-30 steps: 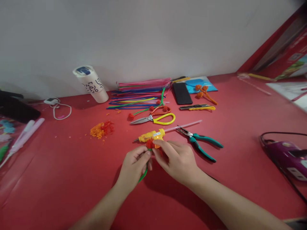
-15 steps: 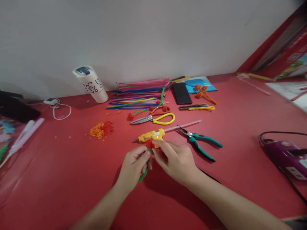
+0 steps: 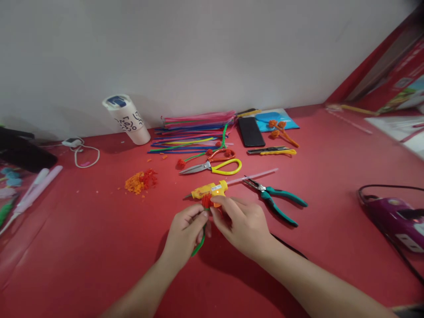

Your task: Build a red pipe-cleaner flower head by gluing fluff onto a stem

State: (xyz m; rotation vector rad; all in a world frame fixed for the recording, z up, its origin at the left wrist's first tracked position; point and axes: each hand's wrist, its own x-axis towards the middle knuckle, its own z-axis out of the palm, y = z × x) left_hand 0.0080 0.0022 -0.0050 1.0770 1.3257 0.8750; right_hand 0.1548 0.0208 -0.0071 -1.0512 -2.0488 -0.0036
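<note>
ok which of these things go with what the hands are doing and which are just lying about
Part of it, in hand: red fuzzy piece, green stem
Likely too: fuzzy sticks, glue gun, scissors, pliers, clippings

Probably just lying about: tumbler, phone

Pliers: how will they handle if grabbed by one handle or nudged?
The pliers are probably heavy for their size, given the metal nose. Their handles spread from a pivot, so lifting one might let the other swing. Lying flat, they'd likely slide or turn when pushed rather than roll.
</note>
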